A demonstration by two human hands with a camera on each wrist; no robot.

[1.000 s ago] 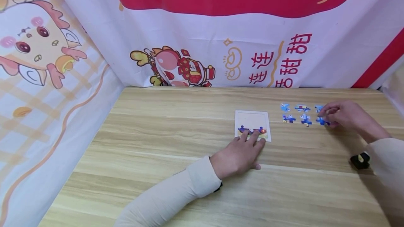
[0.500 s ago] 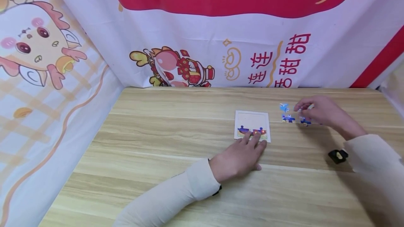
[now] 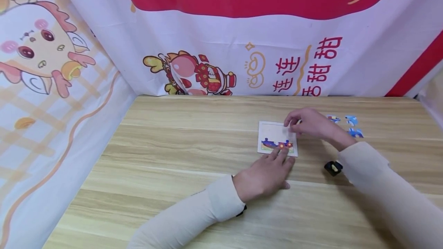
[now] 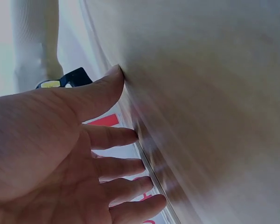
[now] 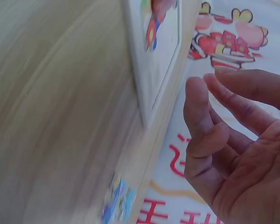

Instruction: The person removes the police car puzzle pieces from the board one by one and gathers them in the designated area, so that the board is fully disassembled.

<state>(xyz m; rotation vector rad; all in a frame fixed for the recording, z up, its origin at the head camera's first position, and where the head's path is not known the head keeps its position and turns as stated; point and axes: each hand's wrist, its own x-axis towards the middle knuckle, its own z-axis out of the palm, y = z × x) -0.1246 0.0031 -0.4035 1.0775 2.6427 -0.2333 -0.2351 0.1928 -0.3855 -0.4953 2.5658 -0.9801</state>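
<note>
In the head view, a small white-framed puzzle board point(image 3: 277, 130) lies on the table, with its lower strip of pieces in place. My left hand point(image 3: 264, 176) rests with spread fingers on its near edge; in the left wrist view those fingers point(image 4: 126, 165) look straight and spread. My right hand point(image 3: 308, 124) hovers at the board's upper right corner, fingers loosely bent. No piece shows between the fingers of the right hand point(image 5: 242, 135) in the right wrist view. Loose blue jigsaw pieces point(image 3: 355, 132) lie right of the board, some hidden behind the right hand and forearm.
The wood-grain table point(image 3: 166, 164) stretches left and toward the front. A printed white and red cloth point(image 3: 207, 34) hangs along its back edge, and another patterned cloth point(image 3: 62, 99) covers the left side. Black straps point(image 3: 333, 168) sit at the wrists.
My right hand has moved left from the far-right loose pieces, across the others, to the board's upper right corner. The left hand stays at the board's near edge.
</note>
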